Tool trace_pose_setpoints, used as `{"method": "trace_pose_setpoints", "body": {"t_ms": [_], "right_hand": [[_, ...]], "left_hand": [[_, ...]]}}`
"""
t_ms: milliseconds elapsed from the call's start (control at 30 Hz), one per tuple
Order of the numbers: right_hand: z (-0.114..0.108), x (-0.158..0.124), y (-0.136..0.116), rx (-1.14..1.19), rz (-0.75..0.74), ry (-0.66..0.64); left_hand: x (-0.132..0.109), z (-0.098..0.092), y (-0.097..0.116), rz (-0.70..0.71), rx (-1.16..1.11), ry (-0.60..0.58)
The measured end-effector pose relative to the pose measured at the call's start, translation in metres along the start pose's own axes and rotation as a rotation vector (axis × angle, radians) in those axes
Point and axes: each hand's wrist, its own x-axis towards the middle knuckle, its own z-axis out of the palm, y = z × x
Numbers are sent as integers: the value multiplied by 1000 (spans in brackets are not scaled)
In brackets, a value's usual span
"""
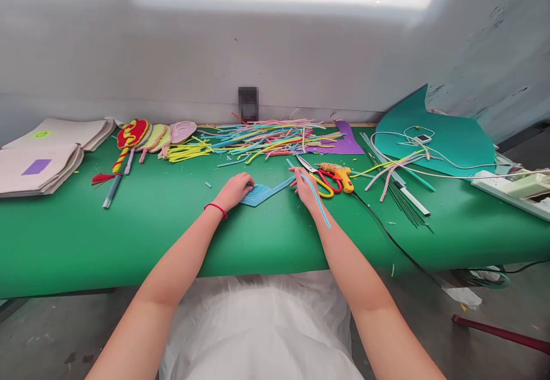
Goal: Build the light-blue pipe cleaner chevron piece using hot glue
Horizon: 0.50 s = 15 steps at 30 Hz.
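Observation:
A flat light-blue piece of pipe cleaners (258,195), laid side by side in a pointed shape, rests on the green table. My left hand (235,191), with a red cord at its wrist, is closed on the left edge of this piece, fingers curled. From its right side a blue pipe cleaner strand (281,185) runs up to my right hand (304,188), whose fingers pinch it. A loose blue length lies along the back of that hand and wrist. Just right of it are scissors (329,188) with red and yellow handles and a yellow hot glue gun (338,175).
Behind the hands lies a heap of coloured pipe cleaners (266,139). Fuzzy lollipop-like shapes (133,133) and paper stacks (38,165) are at left. At right are thin green wires (397,196), a teal sheet (447,145), cables and a power strip (511,194).

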Motion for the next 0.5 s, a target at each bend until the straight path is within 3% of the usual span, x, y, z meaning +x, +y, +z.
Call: {"method": "trace_pose_setpoints", "body": {"t_ms": [167, 333, 500], "right_hand": [[-3, 0, -9, 41, -29, 178], [-12, 1, -14, 83, -47, 379], [-17, 6, -8, 128, -64, 490]], "left_hand": [[-1, -6, 5, 3, -122, 48], [-2, -11, 10, -11, -245, 181], [-2, -9, 10, -21, -272, 266]]}}
